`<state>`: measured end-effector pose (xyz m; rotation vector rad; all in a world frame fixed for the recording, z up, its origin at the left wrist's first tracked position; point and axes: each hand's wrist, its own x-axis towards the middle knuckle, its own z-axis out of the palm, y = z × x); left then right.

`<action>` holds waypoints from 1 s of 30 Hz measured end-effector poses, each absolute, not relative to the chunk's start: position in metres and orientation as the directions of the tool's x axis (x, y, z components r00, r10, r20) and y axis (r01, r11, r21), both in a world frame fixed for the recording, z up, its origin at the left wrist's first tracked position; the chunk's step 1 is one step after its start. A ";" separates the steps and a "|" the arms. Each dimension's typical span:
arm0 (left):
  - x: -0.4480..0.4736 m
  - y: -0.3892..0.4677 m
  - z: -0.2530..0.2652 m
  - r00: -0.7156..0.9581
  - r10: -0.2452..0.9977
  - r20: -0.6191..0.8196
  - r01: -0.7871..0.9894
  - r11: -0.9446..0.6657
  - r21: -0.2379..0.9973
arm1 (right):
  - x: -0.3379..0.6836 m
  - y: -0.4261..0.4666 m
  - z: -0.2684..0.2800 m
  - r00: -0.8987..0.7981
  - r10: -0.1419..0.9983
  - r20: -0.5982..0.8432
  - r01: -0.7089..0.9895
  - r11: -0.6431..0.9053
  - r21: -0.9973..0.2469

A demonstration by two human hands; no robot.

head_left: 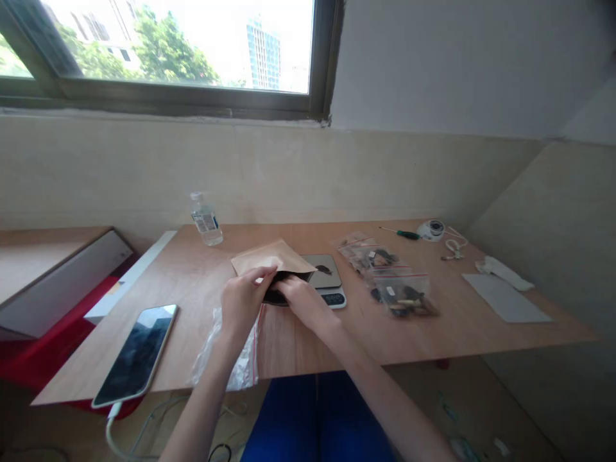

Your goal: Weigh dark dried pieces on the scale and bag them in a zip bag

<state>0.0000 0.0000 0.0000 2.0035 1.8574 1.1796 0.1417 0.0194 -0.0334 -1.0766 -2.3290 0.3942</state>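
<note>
A brown kraft paper bag [278,253] lies tilted in front of me, its dark mouth facing my side. My left hand [245,292] pinches the bag's near left edge between thumb and fingers. My right hand [296,295] reaches into the mouth, so its fingertips are hidden and what they touch cannot be seen. Just behind and to the right of the bag is a digital scale [332,277] with a small dark piece [324,269] on its plate. Clear zip bags [245,362] lie beneath and beside my left forearm at the table's front edge.
Filled zip bags [407,292] lie right of the scale. A phone [139,353] with a cable is at the front left, a clear bottle [206,221] at the back. Farther right are a screwdriver [408,235], a white camera [431,230] and a white sheet [505,298].
</note>
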 end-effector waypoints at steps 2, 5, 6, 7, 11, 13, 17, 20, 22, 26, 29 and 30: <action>0.000 0.000 0.001 -0.081 0.903 0.423 0.779 -0.208 0.592 | 0.147 0.017 -0.030 -0.518 0.749 0.413 0.577 0.662 -0.478; 0.000 0.002 -0.001 -0.082 0.905 0.419 0.802 -0.190 0.567 | 0.153 0.015 -0.026 -0.411 0.737 0.536 0.442 0.676 -0.590; 0.000 0.004 -0.002 -0.088 0.904 0.418 0.810 -0.179 0.558 | 0.155 0.014 -0.026 -0.347 0.743 0.572 0.385 0.669 -0.636; -0.001 0.006 -0.004 -0.095 0.903 0.419 0.817 -0.170 0.551 | 0.159 0.013 -0.026 -0.269 0.757 0.596 0.336 0.654 -0.678; -0.007 0.015 -0.009 -0.132 0.892 0.433 0.828 -0.141 0.542 | 0.181 0.019 -0.042 0.117 0.829 0.547 0.200 0.520 -0.830; -0.010 0.018 -0.010 -0.155 0.883 0.444 0.835 -0.123 0.536 | 0.195 0.030 -0.059 0.213 0.859 0.465 0.208 0.425 -0.881; -0.015 0.020 -0.009 -0.176 0.865 0.470 0.832 -0.125 0.541 | 0.213 0.057 -0.089 0.117 0.898 0.425 0.518 0.310 -0.797; -0.017 0.019 -0.008 -0.191 0.859 0.475 0.824 -0.123 0.553 | 0.210 0.061 -0.090 0.104 0.866 0.490 0.666 0.305 -0.681; -0.018 0.019 -0.008 -0.196 0.860 0.472 0.816 -0.124 0.565 | 0.200 0.050 -0.082 0.117 0.810 0.575 0.698 0.345 -0.628; -0.014 0.019 -0.011 -0.179 0.882 0.437 0.778 -0.145 0.612 | 0.170 0.018 -0.061 -0.185 0.723 0.666 0.592 0.623 -0.511; -0.008 0.016 -0.016 -0.174 0.888 0.426 0.787 -0.134 0.602 | 0.143 0.010 -0.051 -0.457 0.713 0.531 0.551 0.696 -0.460; -0.007 0.014 -0.017 -0.178 0.887 0.427 0.799 -0.124 0.589 | 0.134 0.013 -0.049 -0.490 0.745 0.453 0.571 0.666 -0.480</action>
